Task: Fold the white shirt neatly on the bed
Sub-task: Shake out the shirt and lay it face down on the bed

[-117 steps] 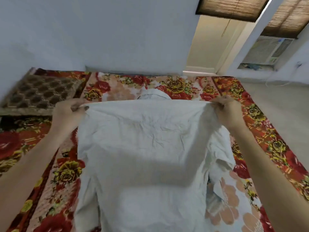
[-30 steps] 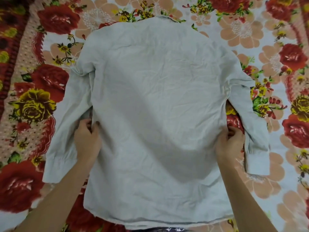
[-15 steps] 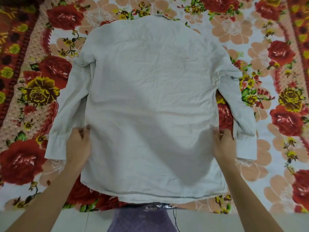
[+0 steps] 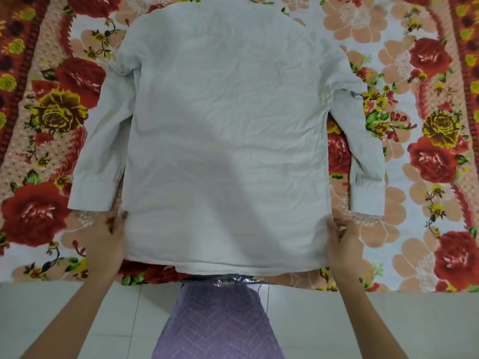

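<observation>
The white shirt (image 4: 223,130) lies spread flat on the bed, back side up, collar at the far end and hem near the bed's front edge. Both long sleeves hang down along its sides, cuffs at about hip height. My left hand (image 4: 107,238) holds the shirt's lower left side seam, thumb on the cloth. At the lower right side seam, my right hand (image 4: 343,243) pinches the fabric edge. The shirt's front and buttons are hidden underneath.
The bed is covered by a floral sheet (image 4: 420,104) with red and yellow roses. Its front edge (image 4: 388,290) runs just below the hem. A pale tiled floor (image 4: 64,320) lies below, and my purple patterned garment (image 4: 215,325) shows at bottom centre.
Earlier I held the shirt up by its shoulders. Since then it was laid flat, and both hands have slid down the side seams toward the hem.
</observation>
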